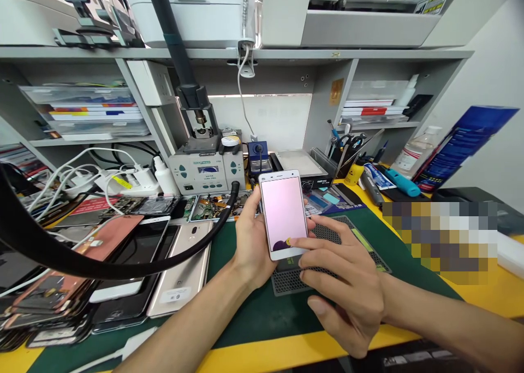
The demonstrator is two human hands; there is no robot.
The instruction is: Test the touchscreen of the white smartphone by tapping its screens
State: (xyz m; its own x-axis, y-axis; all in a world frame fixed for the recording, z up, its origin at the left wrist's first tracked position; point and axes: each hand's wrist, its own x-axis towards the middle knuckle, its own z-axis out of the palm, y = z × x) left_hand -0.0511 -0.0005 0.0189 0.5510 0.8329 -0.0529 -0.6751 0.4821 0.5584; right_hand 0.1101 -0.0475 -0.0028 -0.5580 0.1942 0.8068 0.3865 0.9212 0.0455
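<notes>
A white smartphone (283, 206) with a lit, pinkish screen is upright in my left hand (250, 244), whose fingers wrap round it from behind. A dark patch with a small yellow shape shows at the bottom of its screen. My right hand (350, 277) is in front of the phone's lower right, the index fingertip at the bottom of the screen and the other fingers apart. Nothing is held in the right hand. Beneath both hands lie a grey perforated pad (289, 284) and a green mat (237, 321).
Stacked phones and phone parts (118, 274) crowd the left, with a gold phone (184, 264) nearest. A black hose (164, 266) arches over them from a grey hot air station (204, 171). A tray of circuit boards (219, 206) sits behind. Tools (352, 149) and a bottle (417, 152) stand right.
</notes>
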